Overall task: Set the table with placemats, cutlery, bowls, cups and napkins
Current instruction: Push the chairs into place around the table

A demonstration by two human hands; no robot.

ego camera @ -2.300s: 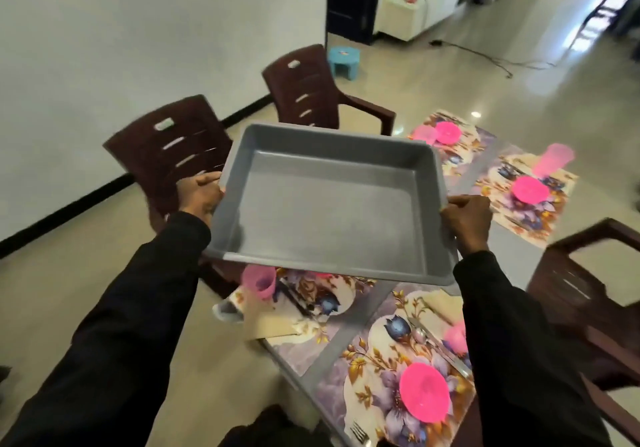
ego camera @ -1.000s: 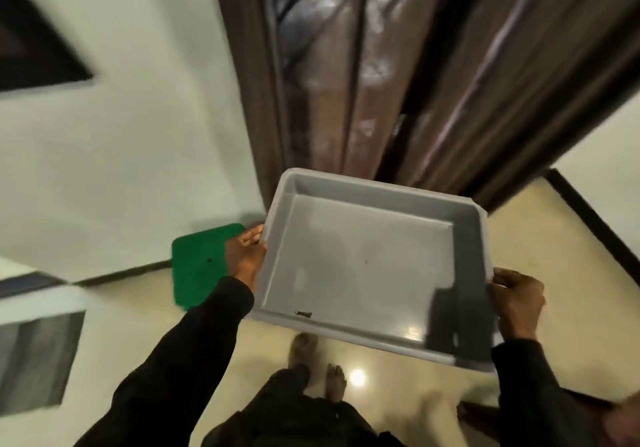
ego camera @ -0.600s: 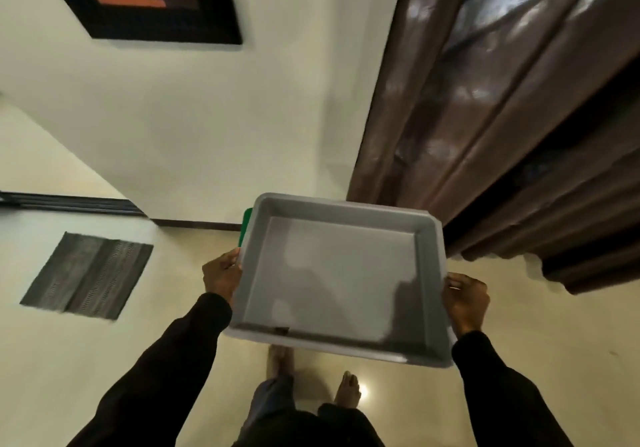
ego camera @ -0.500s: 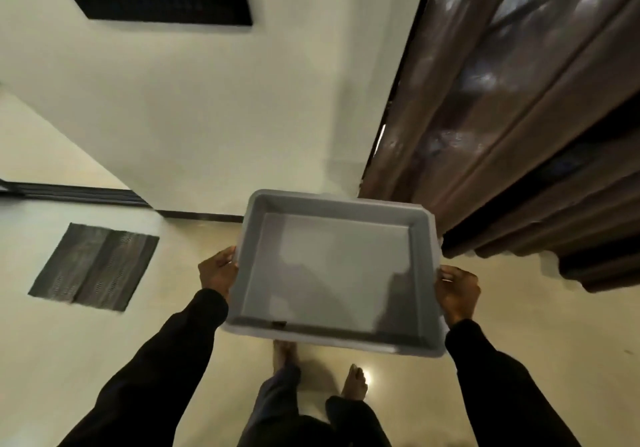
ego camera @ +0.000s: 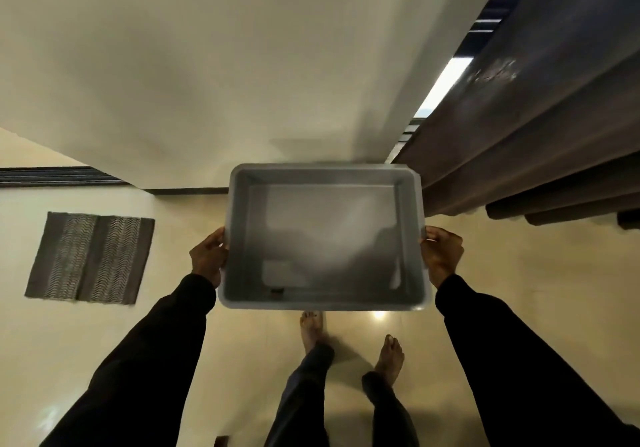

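1. Compared with half a second ago, the view has swung: the curtain [ego camera: 536,117] now fills the upper right, the mat [ego camera: 90,258] sits at mid left, and the framed picture is gone from the top edge. The tray [ego camera: 239,239] sits squarer at centre.
2. The left hand [ego camera: 207,256] grasps the tray's left rim and the right hand [ego camera: 441,256] grasps its right rim, fingers curled round the edge.
3. The tray hangs about level at centre frame, above the floor [ego camera: 519,273] and the bare feet [ego camera: 311,329]. It carries nothing but a dark speck [ego camera: 277,291] at its lower left.
4. The table is out of frame. With the tray bare and pointed at a wall [ego camera: 207,66], the setting looks finished and the tray is probably being taken away. The next move calls for a spot to put it down, an even two-handed hold, and room from the curtain at right.
5. Fingertips under the tray are hidden, as is the floor behind it. The speck is too small to name. The curtain is cut off at the right edge.
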